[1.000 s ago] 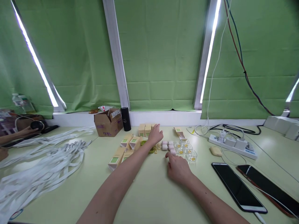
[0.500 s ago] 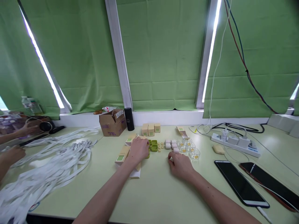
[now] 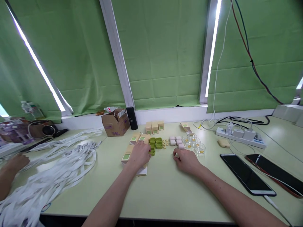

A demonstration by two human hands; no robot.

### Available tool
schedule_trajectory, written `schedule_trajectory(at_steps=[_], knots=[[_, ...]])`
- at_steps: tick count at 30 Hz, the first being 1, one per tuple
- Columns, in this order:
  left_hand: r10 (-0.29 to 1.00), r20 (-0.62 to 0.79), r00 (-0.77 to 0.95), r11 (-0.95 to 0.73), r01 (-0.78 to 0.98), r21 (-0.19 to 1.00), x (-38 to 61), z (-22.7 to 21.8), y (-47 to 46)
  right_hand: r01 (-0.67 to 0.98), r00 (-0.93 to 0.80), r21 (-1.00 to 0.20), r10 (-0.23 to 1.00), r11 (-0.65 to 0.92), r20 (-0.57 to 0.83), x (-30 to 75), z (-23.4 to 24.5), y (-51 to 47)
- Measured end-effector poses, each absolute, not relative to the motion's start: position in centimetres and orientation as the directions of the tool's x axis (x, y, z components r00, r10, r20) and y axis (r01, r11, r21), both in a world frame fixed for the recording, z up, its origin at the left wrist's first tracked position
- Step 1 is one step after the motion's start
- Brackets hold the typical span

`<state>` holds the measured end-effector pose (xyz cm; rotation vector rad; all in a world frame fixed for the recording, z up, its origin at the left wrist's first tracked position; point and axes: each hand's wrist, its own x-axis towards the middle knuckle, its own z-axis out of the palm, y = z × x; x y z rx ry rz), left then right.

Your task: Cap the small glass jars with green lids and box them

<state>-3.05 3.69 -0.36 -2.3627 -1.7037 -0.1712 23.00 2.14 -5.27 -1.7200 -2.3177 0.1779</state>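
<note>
My left hand is bent over the small green square cases, with its fingertips closed at the edge of the nearest case. Under and beside that hand lie beige boxes with green square labels. My right hand rests on the table with its fingers curled in, and nothing shows in them. Just beyond its knuckles are several small white rounded blocks. Clear plastic cups with yellow centres stand to their right. Tiny yellowish pieces lie between the green cases and the white blocks.
Small beige boxes stand at the back, near a cardboard box and a black cylinder. White straps cover the left side, by another person's hand. Phones and a power strip lie right.
My left hand has drawn slightly back toward me, uncovering more of the green cases and beige boxes. My right hand stays beside the white blocks. The camera view has shifted a little.
</note>
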Motion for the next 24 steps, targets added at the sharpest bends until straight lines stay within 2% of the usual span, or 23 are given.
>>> schedule_trajectory(at_steps=[8,12,15,19,21,24], knots=[[0.919,0.178,0.353,-0.328,0.932,-0.155,-2.2,-0.8,3.7,0.916,-0.276,-0.264,0.951,0.303,0.136,23.1,-5.6,2.3],[0.897,0.216,0.385,-0.352,0.919,-0.177,-1.6,-0.5,3.2,0.905,-0.274,-0.293,0.949,0.310,0.157,23.0,-5.9,2.4],[0.835,0.288,0.468,-0.426,0.883,-0.199,-0.7,-0.4,2.6,0.843,-0.266,-0.404,0.929,0.354,0.258,22.8,-6.4,2.5],[0.728,0.339,0.596,-0.541,0.803,-0.250,0.9,-0.6,2.0,0.629,-0.264,-0.582,0.846,0.515,0.464,22.7,-7.0,2.7],[0.686,0.344,0.641,-0.584,0.768,-0.264,1.8,-0.6,1.6,0.501,-0.275,-0.620,0.791,0.603,0.547,22.7,-7.2,2.6],[0.618,0.369,0.694,-0.644,0.716,-0.268,2.7,-0.3,1.1,0.388,-0.272,-0.613,0.721,0.688,0.638,22.5,-7.1,2.4]])
